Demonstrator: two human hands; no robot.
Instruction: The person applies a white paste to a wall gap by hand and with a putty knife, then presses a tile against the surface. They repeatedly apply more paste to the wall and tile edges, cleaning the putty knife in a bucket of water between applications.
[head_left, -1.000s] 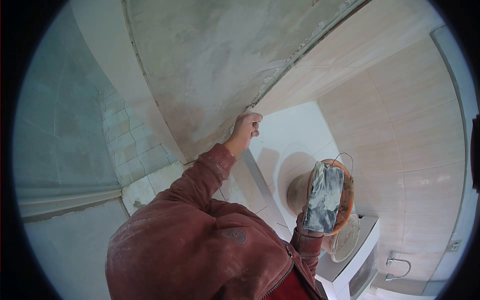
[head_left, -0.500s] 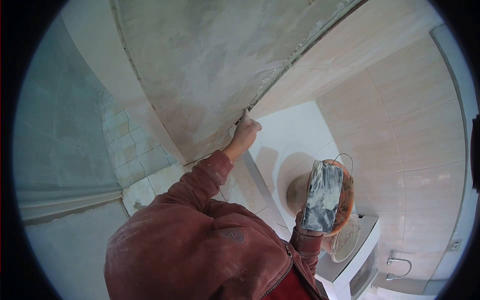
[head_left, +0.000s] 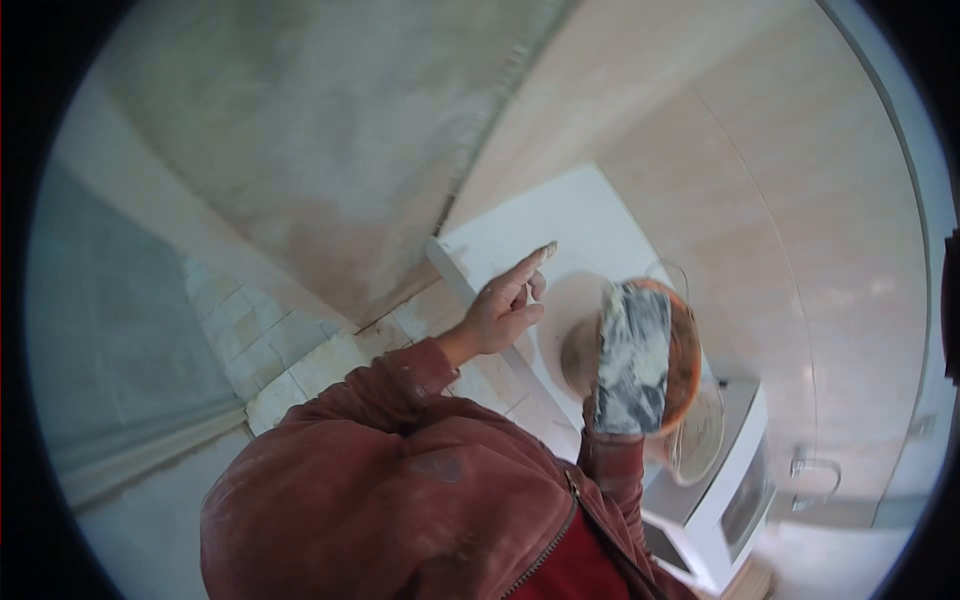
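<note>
My left hand (head_left: 505, 308) is off the wall, over a white ledge, its index finger stretched out and thumb apart. Whitish paste coats that fingertip, and the other fingers are partly curled with nothing in them. To its right is a rectangular plastering trowel (head_left: 634, 360), its dark flat face turned up and smeared with white paste. My right hand (head_left: 588, 408) grips it from beneath and is mostly hidden behind the blade. Under the trowel stands an orange-rimmed bucket (head_left: 686, 362) with a wire handle, partly covered by it.
A plastered wall panel (head_left: 330, 130) rises ahead, meeting pinkish tiles (head_left: 720, 200) along a rough edge. The white ledge (head_left: 560, 210) lies below. Near the bucket are a pale pail (head_left: 700, 445), a white cabinet (head_left: 735, 500) and a wall tap (head_left: 825, 465).
My left hand has left the panel's rough edge and come down to the right, towards the trowel. The view has shifted. My right hand still holds the trowel above the bucket.
</note>
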